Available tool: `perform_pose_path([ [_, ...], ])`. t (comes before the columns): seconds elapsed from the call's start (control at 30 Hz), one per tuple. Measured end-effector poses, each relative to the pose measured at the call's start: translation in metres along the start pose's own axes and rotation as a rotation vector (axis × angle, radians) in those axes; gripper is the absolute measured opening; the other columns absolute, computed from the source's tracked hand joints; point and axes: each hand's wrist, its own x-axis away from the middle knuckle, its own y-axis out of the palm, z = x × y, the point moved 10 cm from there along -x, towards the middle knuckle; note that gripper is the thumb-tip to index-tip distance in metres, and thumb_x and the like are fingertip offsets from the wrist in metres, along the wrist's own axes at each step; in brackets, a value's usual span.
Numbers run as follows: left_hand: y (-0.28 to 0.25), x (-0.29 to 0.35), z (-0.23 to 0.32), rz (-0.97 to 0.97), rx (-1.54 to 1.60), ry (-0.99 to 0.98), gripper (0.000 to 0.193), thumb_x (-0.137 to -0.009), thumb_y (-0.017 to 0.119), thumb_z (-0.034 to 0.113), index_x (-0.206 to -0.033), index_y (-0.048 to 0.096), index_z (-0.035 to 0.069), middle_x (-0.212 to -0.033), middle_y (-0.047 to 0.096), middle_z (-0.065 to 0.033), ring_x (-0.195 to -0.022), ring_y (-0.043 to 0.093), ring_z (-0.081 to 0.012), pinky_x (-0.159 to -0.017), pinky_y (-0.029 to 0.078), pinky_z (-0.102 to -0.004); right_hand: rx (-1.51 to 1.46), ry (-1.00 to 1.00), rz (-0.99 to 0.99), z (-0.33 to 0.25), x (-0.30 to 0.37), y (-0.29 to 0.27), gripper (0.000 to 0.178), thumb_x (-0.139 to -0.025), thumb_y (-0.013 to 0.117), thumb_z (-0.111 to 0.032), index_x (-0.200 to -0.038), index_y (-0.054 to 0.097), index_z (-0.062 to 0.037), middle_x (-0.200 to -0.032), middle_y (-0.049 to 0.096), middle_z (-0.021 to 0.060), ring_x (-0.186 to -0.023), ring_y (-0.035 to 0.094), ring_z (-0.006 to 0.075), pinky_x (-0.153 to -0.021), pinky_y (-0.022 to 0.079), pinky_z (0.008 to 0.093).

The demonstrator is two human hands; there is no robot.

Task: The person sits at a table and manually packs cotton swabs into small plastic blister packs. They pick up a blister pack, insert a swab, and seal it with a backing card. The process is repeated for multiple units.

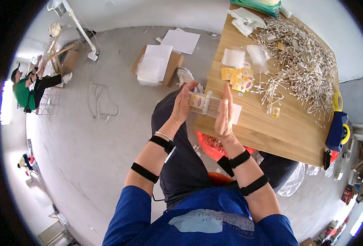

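- Left hand (183,105) and right hand (225,112) press flat against opposite ends of a clear packet of thin pale sticks with a yellow label (205,103), fingers straight, likely squaring the bundle.
- The packet is held above the lap, just beside the wooden tabletop (271,127), where a loose heap of sticks (300,65) and small yellow labels (237,78) lie.
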Motion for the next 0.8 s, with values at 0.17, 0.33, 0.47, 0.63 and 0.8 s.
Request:
perform_pose_path([
  [0.17,-0.001,0.0,-0.007,-0.007,0.016,0.023,0.064,-0.102,0.027,0.051,-0.135,0.044,-0.002,-0.131,0.052,-0.0129,-0.123,0.047,-0.0211,-0.108,0.032,-0.0336,-0.001,0.019,-0.042,0.005,0.001,0.014,0.065,-0.102,0.031,-0.039,-0.147,0.017,0.0045,-0.153,0.02,0.0238,-0.143,0.018,0.0341,-0.115,0.015,0.0395],
  [0.33,0.0,0.001,-0.008,0.008,0.014,0.022,0.061,-0.103,0.029,0.046,-0.134,0.046,-0.003,-0.133,0.052,-0.0144,-0.128,0.044,-0.0226,-0.109,0.03,-0.0329,0.015,0.037,-0.097,0.01,0.007,0.038,0.065,-0.102,0.031,-0.04,-0.148,0.018,0.0042,-0.153,0.022,0.0231,-0.142,0.02,0.0328,-0.115,0.017,0.0386],
  [0.47,0.001,0.001,-0.003,-0.005,-0.1,0.028,0.061,-0.103,0.029,0.046,-0.135,0.044,-0.004,-0.136,0.05,-0.0167,-0.13,0.042,-0.0243,-0.109,0.03,-0.0332,0.031,0.035,-0.126,0.012,0.008,0.051,0.065,-0.102,0.031,-0.041,-0.148,0.018,0.004,-0.152,0.023,0.0225,-0.142,0.022,0.0318,-0.114,0.018,0.0379],
  [0.63,-0.015,0.017,-0.002,0.23,-0.04,-0.119,0.058,-0.101,0.037,0.042,-0.134,0.042,-0.005,-0.134,0.048,-0.0189,-0.128,0.043,-0.0238,-0.106,0.033,-0.0325,0.0,0.094,-0.124,0.011,0.006,0.049,0.064,-0.102,0.031,-0.041,-0.148,0.021,0.0013,-0.151,0.029,0.0201,-0.139,0.029,0.0292,-0.112,0.023,0.0367],
  [0.8,-0.013,0.064,-0.023,0.347,0.189,-0.427,0.061,-0.094,0.055,0.046,-0.122,0.049,-0.008,-0.111,0.059,-0.0114,-0.101,0.057,-0.0162,-0.089,0.045,-0.0286,-0.049,0.081,-0.06,0.021,0.006,0.043,0.062,-0.102,0.033,-0.04,-0.148,0.023,0.0012,-0.147,0.034,0.0227,-0.131,0.038,0.0287,-0.107,0.031,0.0359],
])
